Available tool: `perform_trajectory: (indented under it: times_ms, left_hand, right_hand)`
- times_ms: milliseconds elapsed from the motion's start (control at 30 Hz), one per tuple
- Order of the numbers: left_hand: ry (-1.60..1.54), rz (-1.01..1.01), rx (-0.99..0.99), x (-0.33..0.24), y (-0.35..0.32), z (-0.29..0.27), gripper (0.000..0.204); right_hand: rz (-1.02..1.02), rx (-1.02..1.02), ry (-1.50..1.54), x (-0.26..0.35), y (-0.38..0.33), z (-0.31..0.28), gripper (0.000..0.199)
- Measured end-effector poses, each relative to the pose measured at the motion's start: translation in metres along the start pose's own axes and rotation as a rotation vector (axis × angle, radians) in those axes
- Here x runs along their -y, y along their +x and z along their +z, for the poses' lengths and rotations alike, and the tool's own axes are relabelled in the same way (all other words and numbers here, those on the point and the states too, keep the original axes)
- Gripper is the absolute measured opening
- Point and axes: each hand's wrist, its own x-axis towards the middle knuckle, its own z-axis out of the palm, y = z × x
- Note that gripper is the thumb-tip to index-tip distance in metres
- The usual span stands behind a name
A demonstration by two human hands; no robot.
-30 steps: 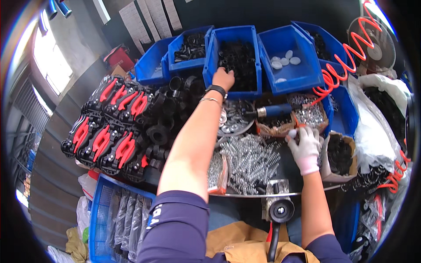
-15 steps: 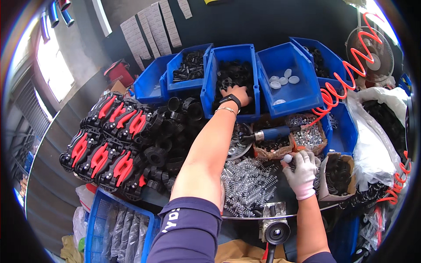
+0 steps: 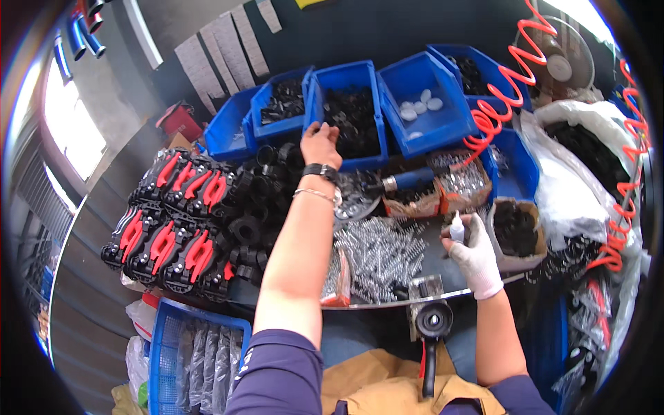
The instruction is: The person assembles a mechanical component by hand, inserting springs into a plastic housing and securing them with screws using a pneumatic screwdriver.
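Observation:
My bare left hand, with a watch and bracelet on its wrist, is at the near left edge of the middle blue bin of black plastic parts. Its fingers are curled together, and what they hold, if anything, is hidden. In its white glove, my right hand grips a small white squeeze bottle, tip upward, above the table's right part. Between my forearms lies a heap of metal springs. At the table's front edge a black round part with a handle sits against a metal block.
Black-and-red assemblies are stacked at left beside loose black rings. A blue power screwdriver lies across small boxes of hardware. A red coiled hose hangs at right, near a carton of black parts. A blue basket stands at lower left.
My left hand has come out of the middle bin, toward me and to the left. The right hand has tilted, showing more of the squeeze bottle. The whole view has shifted slightly.

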Motion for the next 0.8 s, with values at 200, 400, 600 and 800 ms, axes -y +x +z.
perform_trajectory:
  times_ms: [200, 400, 600, 800]
  left_hand:
    - [0.169, -0.139, 0.373, -0.062, -0.193, -0.018, 0.031]
    - [0.255, -0.459, 0.491, -0.058, -0.364, -0.075, 0.045]
    - [0.468, -0.18, 0.485, -0.052, -0.418, -0.082, 0.059]
    - [0.812, 0.146, 0.554, -0.061, -0.421, -0.082, 0.06]
  right_hand:
    - [-0.094, -0.056, -0.302, -0.004, -0.038, -0.003, 0.035]
    - [-0.406, -0.058, -0.513, 0.012, -0.083, 0.01, 0.035]
    - [-0.903, -0.086, -0.854, 0.023, -0.109, 0.008, 0.038]
    - [-1.034, -0.053, -0.99, 0.034, -0.12, 0.004, 0.042]
